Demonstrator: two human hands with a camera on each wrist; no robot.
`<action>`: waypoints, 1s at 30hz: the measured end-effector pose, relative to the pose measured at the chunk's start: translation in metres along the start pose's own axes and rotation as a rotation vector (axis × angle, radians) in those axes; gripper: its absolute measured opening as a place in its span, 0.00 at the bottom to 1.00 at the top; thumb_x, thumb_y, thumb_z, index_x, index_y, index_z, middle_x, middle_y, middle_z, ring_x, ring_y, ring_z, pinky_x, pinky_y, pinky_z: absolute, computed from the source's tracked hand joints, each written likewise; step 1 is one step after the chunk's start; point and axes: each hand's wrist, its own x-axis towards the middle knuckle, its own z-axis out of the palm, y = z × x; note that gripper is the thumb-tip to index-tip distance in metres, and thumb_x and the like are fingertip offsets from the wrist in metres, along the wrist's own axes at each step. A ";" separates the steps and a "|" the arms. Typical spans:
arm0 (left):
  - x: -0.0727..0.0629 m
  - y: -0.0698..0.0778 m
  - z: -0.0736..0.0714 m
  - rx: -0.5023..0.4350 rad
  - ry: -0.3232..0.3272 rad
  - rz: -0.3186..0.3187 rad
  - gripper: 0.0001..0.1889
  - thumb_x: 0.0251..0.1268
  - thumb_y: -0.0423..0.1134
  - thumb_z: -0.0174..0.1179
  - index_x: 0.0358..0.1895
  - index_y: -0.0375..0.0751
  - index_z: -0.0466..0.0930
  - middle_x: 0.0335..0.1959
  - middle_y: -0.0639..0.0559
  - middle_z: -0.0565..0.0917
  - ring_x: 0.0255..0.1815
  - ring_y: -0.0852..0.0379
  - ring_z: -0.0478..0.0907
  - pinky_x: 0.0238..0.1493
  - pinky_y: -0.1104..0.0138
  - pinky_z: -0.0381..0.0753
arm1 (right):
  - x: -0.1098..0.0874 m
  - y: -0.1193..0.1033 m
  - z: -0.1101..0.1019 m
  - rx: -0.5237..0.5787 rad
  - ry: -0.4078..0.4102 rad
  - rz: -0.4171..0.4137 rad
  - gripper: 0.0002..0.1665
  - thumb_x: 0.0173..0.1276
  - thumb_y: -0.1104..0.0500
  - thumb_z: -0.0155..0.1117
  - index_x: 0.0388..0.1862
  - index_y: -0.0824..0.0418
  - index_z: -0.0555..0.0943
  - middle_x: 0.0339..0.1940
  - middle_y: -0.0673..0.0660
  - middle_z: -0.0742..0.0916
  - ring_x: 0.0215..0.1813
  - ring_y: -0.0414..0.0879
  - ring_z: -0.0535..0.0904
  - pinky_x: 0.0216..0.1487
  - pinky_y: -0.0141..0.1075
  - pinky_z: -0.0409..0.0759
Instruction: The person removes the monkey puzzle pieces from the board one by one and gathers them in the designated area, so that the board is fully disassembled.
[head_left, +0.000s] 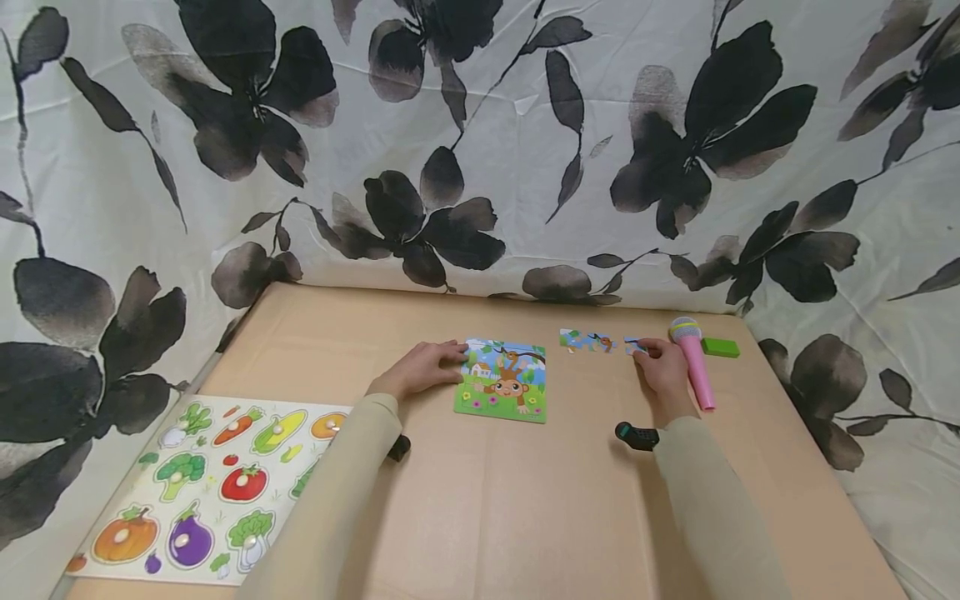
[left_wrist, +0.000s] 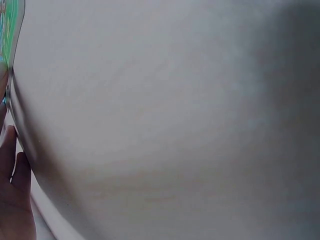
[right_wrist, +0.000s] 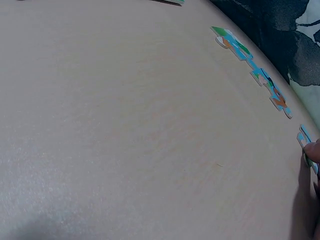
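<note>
A square monkey picture board lies flat at the middle of the table. Along its left edge rests my left hand, fingers extended, with the fingertips right at the border; only part of that hand shows in the left wrist view. To the right of the board, my right hand pinches a small blue puzzle piece close to the tabletop. In the right wrist view a fingertip covers part of this puzzle piece. Just left of it lies a short row of joined puzzle pieces with blue sky and brown parts.
A pink toy microphone lies right beside my right hand, with a green block past it. A large vegetable picture board covers the table's left front, partly behind my left sleeve. Flower-printed cloth hangs behind the table.
</note>
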 end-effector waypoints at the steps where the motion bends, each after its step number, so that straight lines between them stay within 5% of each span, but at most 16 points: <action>1: 0.000 0.000 0.000 0.001 -0.001 0.000 0.25 0.65 0.44 0.65 0.63 0.39 0.78 0.71 0.50 0.70 0.75 0.50 0.58 0.75 0.53 0.55 | 0.000 0.000 0.000 -0.002 0.001 0.001 0.20 0.69 0.62 0.60 0.57 0.71 0.79 0.48 0.70 0.81 0.50 0.59 0.74 0.51 0.46 0.72; 13: 0.000 0.001 -0.001 0.000 -0.016 -0.016 0.25 0.65 0.44 0.64 0.64 0.40 0.77 0.71 0.51 0.69 0.76 0.51 0.57 0.75 0.52 0.54 | 0.000 -0.001 0.001 -0.006 0.020 0.018 0.20 0.70 0.61 0.60 0.57 0.69 0.79 0.45 0.67 0.81 0.47 0.56 0.74 0.47 0.41 0.71; 22: 0.002 0.000 -0.001 -0.005 -0.017 -0.017 0.25 0.65 0.44 0.65 0.63 0.40 0.78 0.71 0.51 0.70 0.76 0.52 0.57 0.75 0.54 0.53 | -0.010 -0.020 0.013 0.104 0.074 0.033 0.19 0.74 0.60 0.53 0.58 0.68 0.79 0.49 0.66 0.80 0.50 0.54 0.73 0.48 0.39 0.70; 26: 0.001 0.000 -0.001 0.006 -0.014 -0.013 0.25 0.65 0.45 0.65 0.63 0.40 0.78 0.71 0.51 0.70 0.76 0.51 0.58 0.75 0.53 0.54 | -0.018 -0.041 0.027 0.159 0.008 -0.008 0.21 0.75 0.59 0.52 0.62 0.66 0.76 0.53 0.64 0.80 0.53 0.53 0.74 0.51 0.39 0.72; 30: 0.002 0.000 -0.001 0.004 -0.013 -0.013 0.25 0.65 0.44 0.65 0.63 0.40 0.78 0.71 0.51 0.70 0.76 0.51 0.57 0.75 0.52 0.54 | -0.032 -0.069 0.043 0.226 -0.146 -0.055 0.22 0.77 0.57 0.51 0.65 0.64 0.73 0.54 0.62 0.79 0.55 0.52 0.74 0.52 0.40 0.73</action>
